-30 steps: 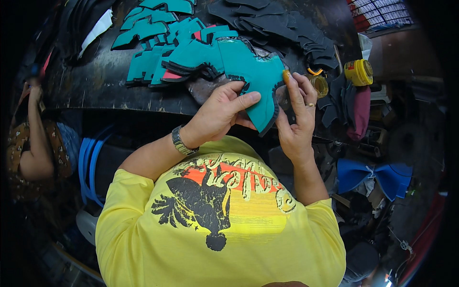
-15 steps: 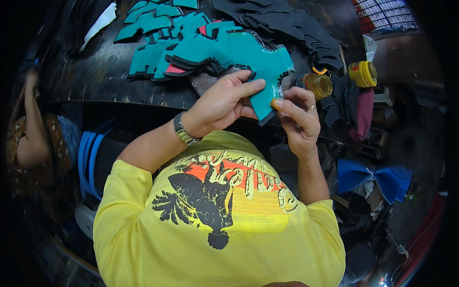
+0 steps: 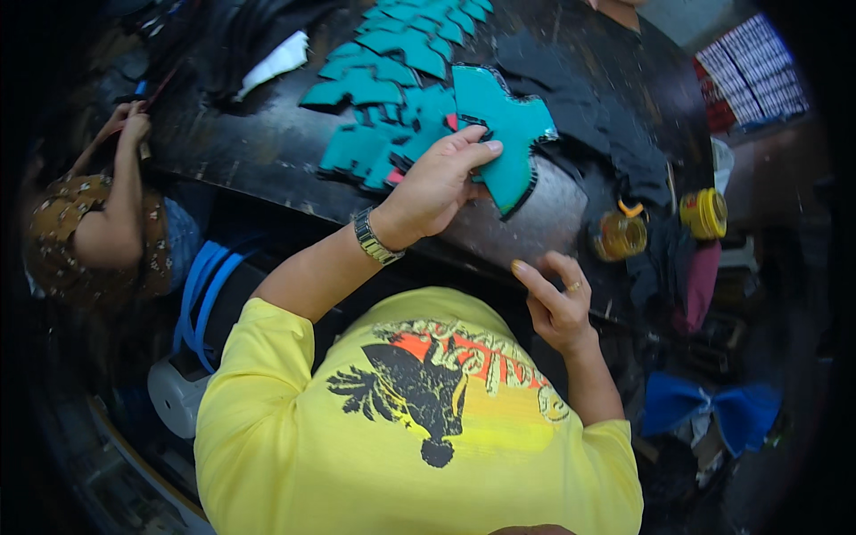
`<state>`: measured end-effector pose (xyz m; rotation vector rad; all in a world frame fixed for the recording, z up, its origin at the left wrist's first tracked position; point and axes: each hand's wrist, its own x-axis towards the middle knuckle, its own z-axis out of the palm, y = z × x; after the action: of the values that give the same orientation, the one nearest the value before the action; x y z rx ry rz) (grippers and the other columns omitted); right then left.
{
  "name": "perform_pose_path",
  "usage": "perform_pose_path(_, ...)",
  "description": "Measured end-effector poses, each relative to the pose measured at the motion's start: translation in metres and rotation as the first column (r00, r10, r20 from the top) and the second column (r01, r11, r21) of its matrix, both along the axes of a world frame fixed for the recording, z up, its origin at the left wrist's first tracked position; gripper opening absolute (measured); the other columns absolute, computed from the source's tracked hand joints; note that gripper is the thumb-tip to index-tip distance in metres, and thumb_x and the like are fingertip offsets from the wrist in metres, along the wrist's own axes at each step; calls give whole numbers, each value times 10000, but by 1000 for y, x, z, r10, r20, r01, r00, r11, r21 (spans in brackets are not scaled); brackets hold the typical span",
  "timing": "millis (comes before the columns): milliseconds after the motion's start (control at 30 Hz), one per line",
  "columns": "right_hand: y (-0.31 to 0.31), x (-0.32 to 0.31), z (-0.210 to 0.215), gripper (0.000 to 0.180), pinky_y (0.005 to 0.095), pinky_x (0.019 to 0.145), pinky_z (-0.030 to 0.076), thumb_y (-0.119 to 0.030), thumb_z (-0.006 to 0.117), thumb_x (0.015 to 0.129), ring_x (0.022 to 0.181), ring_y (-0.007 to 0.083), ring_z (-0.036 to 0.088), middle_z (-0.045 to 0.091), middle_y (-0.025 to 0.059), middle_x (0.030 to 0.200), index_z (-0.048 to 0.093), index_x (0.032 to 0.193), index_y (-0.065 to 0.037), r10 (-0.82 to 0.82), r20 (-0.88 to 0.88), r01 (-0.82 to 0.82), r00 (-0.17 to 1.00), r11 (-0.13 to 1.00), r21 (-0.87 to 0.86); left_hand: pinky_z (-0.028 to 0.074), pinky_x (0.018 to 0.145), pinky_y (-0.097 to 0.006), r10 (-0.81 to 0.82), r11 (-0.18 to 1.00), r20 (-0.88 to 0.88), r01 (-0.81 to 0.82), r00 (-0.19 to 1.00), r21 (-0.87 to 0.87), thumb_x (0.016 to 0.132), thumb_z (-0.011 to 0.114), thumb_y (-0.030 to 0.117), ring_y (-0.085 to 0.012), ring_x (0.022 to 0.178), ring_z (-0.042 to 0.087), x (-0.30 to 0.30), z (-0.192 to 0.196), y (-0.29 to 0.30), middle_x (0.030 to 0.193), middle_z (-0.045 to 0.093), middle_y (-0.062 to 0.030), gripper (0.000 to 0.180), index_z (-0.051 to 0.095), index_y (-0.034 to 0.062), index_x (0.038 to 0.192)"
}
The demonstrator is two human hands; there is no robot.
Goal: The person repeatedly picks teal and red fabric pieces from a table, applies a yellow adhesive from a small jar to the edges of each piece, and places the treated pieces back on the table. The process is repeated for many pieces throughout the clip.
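Note:
My left hand (image 3: 439,185), a metal watch on its wrist, grips a teal cut-out piece (image 3: 510,138) between thumb and fingers. The piece has a black underside and a notched black edge, and is held up over the table's near edge. My right hand (image 3: 559,299) hovers below and right of it, apart from the piece, fingers loosely bent and spread. Yellow-brown glue shows on its index fingertip. To its upper right stands an open glass jar (image 3: 620,237) of amber glue. Overlapping teal pieces (image 3: 376,147) lie beyond my left hand.
The dark table (image 3: 259,165) carries black cut pieces (image 3: 588,98) on its far right part and a white scrap (image 3: 275,64) at left. A yellow jar (image 3: 704,214) stands near the right edge, above a maroon cloth (image 3: 698,290). Another person (image 3: 116,214) sits at left beside blue chair bars (image 3: 209,285).
My right hand has drawn away from the teal piece's edge, down toward me. My left hand still holds the piece. The whole view has shifted and tilted.

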<state>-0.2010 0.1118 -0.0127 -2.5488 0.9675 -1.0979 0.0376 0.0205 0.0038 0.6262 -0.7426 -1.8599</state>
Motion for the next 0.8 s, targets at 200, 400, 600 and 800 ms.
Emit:
perform_pose_path(200, -11, 0, -27, 507, 247, 638, 481, 141, 637, 814, 769, 188, 605, 625, 127, 1040, 622, 1288, -41, -106, 242, 90, 964, 993, 76, 577, 772, -265, 304, 953, 192, -295, 933, -72, 988, 624, 99, -131, 923, 665, 87, -11, -61, 1045, 669, -42, 269, 547, 37, 1238)
perform_pose_path(400, -13, -3, -54, 539, 219, 647, 466, 123, 635, 840, 775, 114, 563, 614, 96, 1049, 579, 1349, -44, -192, 381, 93, 904, 960, 263, 607, 871, -308, 393, 905, 290, -422, 873, 43, 934, 672, 16, -223, 985, 655, 134, -40, -113, 1098, 566, -121, 538, 369, -97, 1365)
perform_pose_path(600, -13, -4, -57, 556, 213, 635, 443, 128, 633, 832, 742, 99, 544, 606, 85, 1037, 572, 1358, -41, -197, 369, 107, 909, 962, 252, 600, 910, -309, 345, 923, 398, -384, 850, 18, 940, 680, 55, -243, 1067, 648, 135, -46, -142, 1230, 541, -189, 593, 357, -131, 1401)
perform_pose_path(800, -12, -3, -58, 598, 216, 630, 427, 122, 644, 819, 723, 90, 525, 603, 83, 1043, 548, 1385, -46, -194, 368, 109, 909, 965, 240, 604, 727, -260, 348, 937, 896, -136, 276, -322, 962, 679, 209, -163, 799, 723, 141, -16, -117, 1016, 718, -146, 437, 605, -86, 1276)
